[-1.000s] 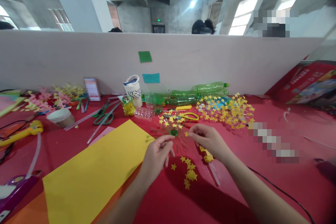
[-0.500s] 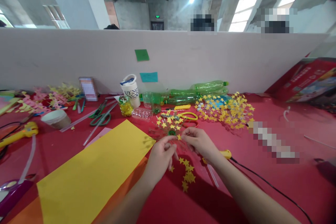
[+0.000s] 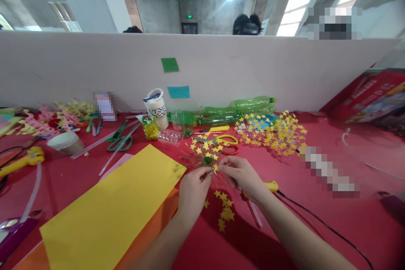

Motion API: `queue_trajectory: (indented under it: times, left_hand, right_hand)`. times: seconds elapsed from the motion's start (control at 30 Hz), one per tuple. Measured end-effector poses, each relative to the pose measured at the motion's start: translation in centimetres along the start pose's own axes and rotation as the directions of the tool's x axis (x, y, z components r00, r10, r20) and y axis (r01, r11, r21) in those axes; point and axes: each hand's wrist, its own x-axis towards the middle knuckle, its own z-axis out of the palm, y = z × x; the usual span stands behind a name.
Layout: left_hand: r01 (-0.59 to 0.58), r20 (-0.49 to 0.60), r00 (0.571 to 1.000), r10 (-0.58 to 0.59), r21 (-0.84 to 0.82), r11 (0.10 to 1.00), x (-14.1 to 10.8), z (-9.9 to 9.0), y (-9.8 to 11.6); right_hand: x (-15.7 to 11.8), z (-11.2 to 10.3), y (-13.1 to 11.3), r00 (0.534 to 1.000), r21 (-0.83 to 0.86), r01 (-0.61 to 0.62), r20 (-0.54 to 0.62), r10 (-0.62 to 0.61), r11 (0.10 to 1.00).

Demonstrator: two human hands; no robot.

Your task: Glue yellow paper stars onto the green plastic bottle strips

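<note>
Between our left hand and right hand: one star, pinched in the right's fingertips | left's gripping the flower, pretty much just past its fingertips | nearer us, between our wrists: loose stars

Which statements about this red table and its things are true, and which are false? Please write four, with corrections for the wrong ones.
1. One yellow star is between the left grip and the right grip. True.
2. The loose stars lie on the yellow sheet. False: the loose stars lie on the red table.
3. The orange sheet is partly under the yellow sheet. True.
4. The blue note is above the green note. False: the green note is above the blue note.
</note>
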Motion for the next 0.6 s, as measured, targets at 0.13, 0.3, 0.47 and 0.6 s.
queue_trajectory:
  times: [0.13,0.3,0.47,0.6]
  left_hand:
    - [-0.04,0.01,0.999,0.039,0.063,0.997,-0.2,0.2,0.0]
    - [-0.055,0.027,0.998,0.052,0.116,0.992,-0.3,0.1,0.0]
    - [-0.079,0.025,0.997,0.076,0.162,0.984,-0.3,0.1,0.2]
    - [-0.098,0.024,0.995,0.095,0.214,0.972,-0.4,0.1,0.5]
  right_hand:
    - [0.2,0.3,0.4,1.0,0.01,-0.03,0.009,0.03,0.999]
    - [0.5,0.7,0.8,1.0,0.02,-0.015,0.008,0.014,1.0]
    - [0.6,1.0,1.0,0.999,-0.031,-0.005,-0.042,0.004,1.0]
    - [0.7,1.1,1.2,0.998,-0.033,-0.002,-0.056,0.0,0.999]
